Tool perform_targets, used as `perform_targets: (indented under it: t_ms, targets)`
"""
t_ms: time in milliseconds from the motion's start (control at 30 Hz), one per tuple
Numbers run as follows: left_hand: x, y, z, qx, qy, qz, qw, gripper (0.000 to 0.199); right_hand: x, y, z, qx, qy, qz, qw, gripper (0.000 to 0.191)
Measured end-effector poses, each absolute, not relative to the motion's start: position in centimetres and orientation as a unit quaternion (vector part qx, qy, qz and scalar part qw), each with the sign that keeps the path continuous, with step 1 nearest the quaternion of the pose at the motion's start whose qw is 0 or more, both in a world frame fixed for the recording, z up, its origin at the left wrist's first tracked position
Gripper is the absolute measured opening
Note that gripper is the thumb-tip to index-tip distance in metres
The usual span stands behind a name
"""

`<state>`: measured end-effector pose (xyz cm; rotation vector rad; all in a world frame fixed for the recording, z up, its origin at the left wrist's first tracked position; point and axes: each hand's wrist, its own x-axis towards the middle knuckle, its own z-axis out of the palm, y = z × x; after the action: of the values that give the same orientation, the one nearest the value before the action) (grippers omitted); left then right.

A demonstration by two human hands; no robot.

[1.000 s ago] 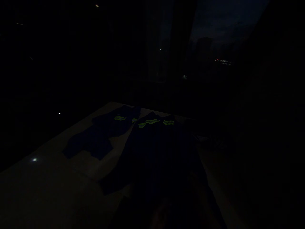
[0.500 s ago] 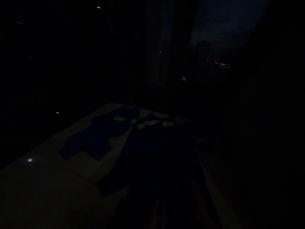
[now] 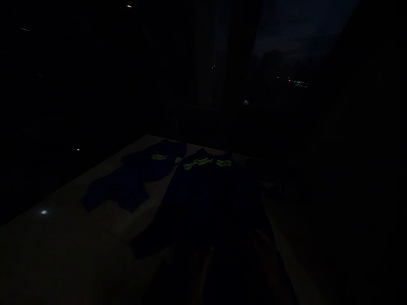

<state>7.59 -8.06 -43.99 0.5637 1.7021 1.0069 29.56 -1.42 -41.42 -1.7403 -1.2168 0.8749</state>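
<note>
A dark blue long-sleeved jacket [image 3: 197, 195] with yellow-green reflective strips across its chest lies spread on a pale table [image 3: 73, 237]. Very dim at the bottom of the view, my left hand [image 3: 202, 262] is over the jacket's lower part. Farther right, my right hand [image 3: 264, 245] is over the jacket near its right side. Darkness hides the fingers of both hands, so any grip on the cloth cannot be made out.
A second dark blue garment [image 3: 140, 169] with similar strips lies to the left of the jacket. A bright spot [image 3: 43, 212] shines on the table near its left edge. Dark items [image 3: 282, 190] sit at the right. Behind stands a window [image 3: 286, 38] with distant lights.
Both hands have moved a little forward, farther up over the jacket. The jacket and the other garment lie as before; the view has shifted slightly.
</note>
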Motion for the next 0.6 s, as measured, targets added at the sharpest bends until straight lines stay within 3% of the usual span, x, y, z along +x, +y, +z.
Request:
perform_targets:
  t_ms: [133, 267, 600]
  targets:
    - [6.6, -7.6, -42.3, 0.321, 0.741, 0.392, 0.441, 0.054, 26.0, -1.3, -39.6, -0.614, -0.596, 0.297, 0.424, 0.034]
    - [7.1, -6.6, -41.6, 0.355, 0.763, 0.352, 0.411, 0.05, 22.8, -1.9, -38.5, -0.534, -0.7, 0.307, 0.36, 0.03]
    - [9.4, -5.2, -39.3, 0.374, 0.786, 0.284, 0.402, 0.055, 22.8, -1.9, -38.7, -0.555, -0.681, 0.371, 0.3, 0.036]
